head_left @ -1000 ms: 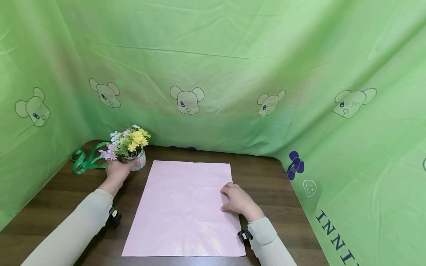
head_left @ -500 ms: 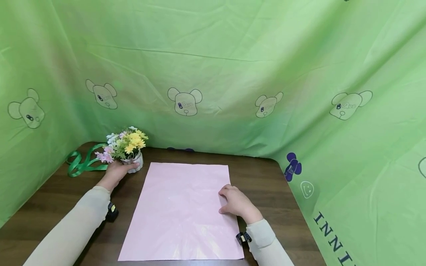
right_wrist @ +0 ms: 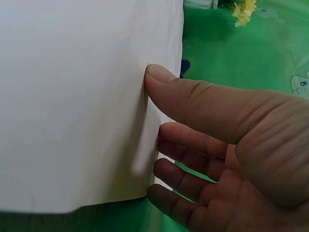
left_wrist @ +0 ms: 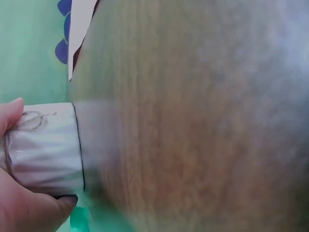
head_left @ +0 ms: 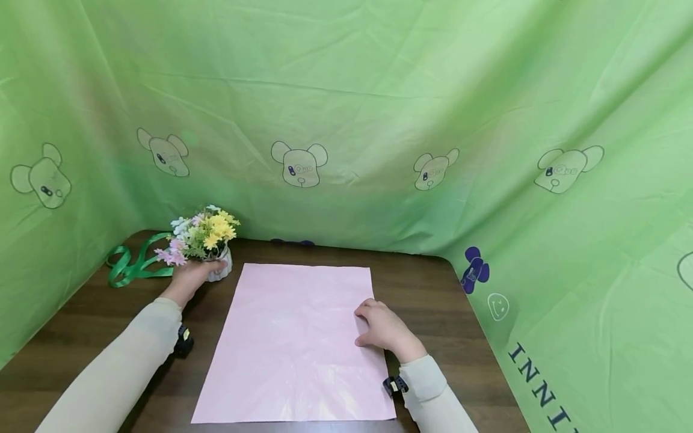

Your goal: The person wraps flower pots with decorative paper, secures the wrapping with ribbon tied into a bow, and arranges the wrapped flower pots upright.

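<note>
At the left of the head view, my left hand grips a white flower pot from the side. Yellow, pink and pale blue flowers fill it. In the left wrist view, fingers and thumb wrap round the ribbed pot, which has a twine bow tied on it. A large pink sheet of wrapping paper lies flat on the table. My right hand rests on its right edge with fingers spread and loosely bent. The right wrist view shows thumb tip and fingertips touching the sheet.
A looped green ribbon lies left of the pot. The dark wooden table shows on both sides of the sheet. Green cloth with printed bear heads hangs behind and at both sides.
The whole head view has shifted slightly. Both hands hold their places, the left on the flower pot, the right on the pink sheet.
</note>
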A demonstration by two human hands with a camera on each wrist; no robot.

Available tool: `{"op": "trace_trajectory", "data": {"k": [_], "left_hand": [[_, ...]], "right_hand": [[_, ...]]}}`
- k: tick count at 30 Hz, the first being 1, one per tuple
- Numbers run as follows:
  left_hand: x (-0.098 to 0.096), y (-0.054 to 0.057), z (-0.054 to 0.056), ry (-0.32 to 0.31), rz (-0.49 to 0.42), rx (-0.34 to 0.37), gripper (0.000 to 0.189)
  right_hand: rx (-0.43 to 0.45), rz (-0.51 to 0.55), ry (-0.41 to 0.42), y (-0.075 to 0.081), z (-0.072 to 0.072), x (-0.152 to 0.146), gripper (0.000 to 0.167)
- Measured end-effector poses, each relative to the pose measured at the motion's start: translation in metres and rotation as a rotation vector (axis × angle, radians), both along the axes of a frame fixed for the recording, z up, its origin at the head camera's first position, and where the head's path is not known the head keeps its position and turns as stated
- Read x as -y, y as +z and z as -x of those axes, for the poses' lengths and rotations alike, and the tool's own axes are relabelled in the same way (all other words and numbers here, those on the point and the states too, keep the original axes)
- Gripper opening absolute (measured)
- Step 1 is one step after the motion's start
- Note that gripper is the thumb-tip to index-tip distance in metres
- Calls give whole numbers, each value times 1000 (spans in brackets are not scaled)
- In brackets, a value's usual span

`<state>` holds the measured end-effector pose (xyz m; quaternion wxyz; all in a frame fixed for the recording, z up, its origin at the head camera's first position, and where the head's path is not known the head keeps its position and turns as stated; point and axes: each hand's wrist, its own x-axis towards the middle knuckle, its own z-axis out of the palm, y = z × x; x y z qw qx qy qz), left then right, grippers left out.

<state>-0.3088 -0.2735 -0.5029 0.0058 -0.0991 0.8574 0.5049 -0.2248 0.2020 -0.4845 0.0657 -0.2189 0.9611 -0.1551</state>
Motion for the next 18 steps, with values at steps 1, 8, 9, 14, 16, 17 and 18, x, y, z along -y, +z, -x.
{"op": "trace_trajectory", "data": {"k": [1,8,9,14,16,17,18], "left_hand": [[-1,0,0,11,14,-16,96],[-14,15,-7,-34,-8,-94,95],[-18,21,-9,-49,-39,-91,97],[-41,42,-16,-82,-120,-142,104],[-51,47,-19,-92,-121,-169,104],[-57,49,-21,-99,-131,-182,103],[-63,52,-23,-110,-139,-185,103]], "right_hand": [[-3,2,2,0,0,0,57],[6,11,-1,2,0,-1,56],[7,14,-3,3,0,-1,56],[7,15,-4,3,0,-1,56],[7,8,-2,2,0,0,57],[6,8,-2,2,0,-1,57],[7,6,-3,2,0,-1,57]]}}
